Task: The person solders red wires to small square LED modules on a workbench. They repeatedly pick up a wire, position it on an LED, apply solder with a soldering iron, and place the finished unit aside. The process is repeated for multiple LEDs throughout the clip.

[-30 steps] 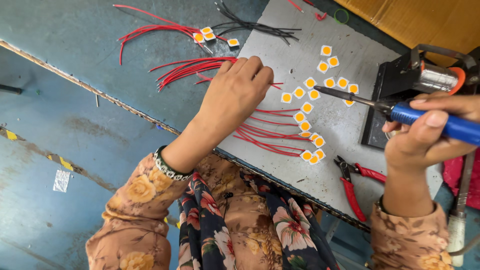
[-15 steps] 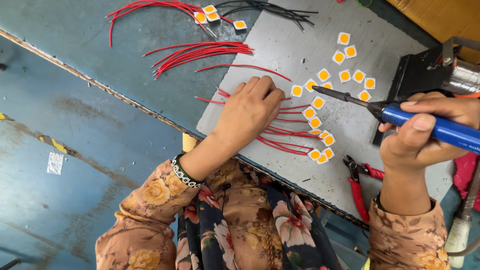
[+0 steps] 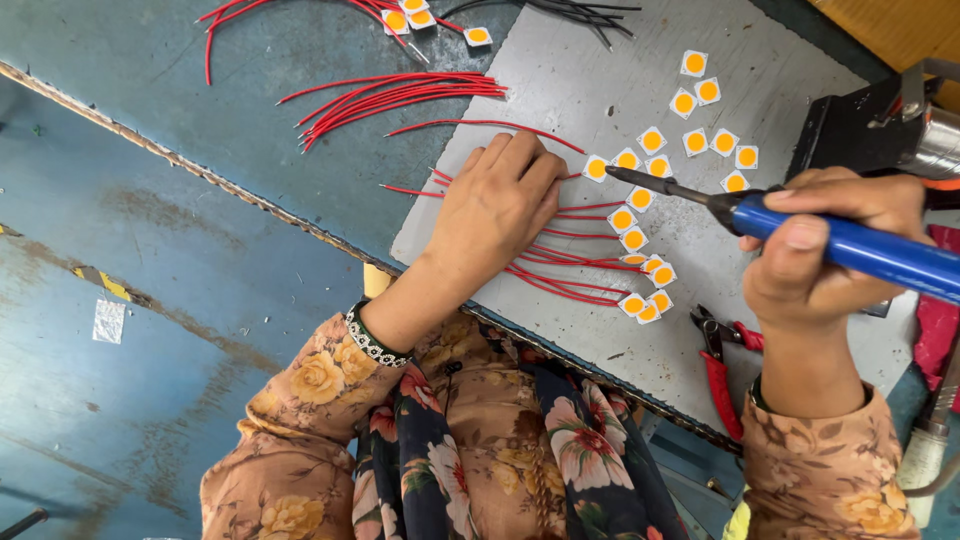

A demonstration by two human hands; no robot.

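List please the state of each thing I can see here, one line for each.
Left hand: flat, pressing the red wires.
Right hand: closed around the soldering iron.
Soldering iron: tip at one square LED chip.
Red-handled pliers: lying unused on the grey board.

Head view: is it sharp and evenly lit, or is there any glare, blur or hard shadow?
Head view: sharp overall, with soft even light; only a faint shadow under the left hand on the grey board; the right hand and blue soldering iron show no motion blur; mild glare on the metal part at the right edge.
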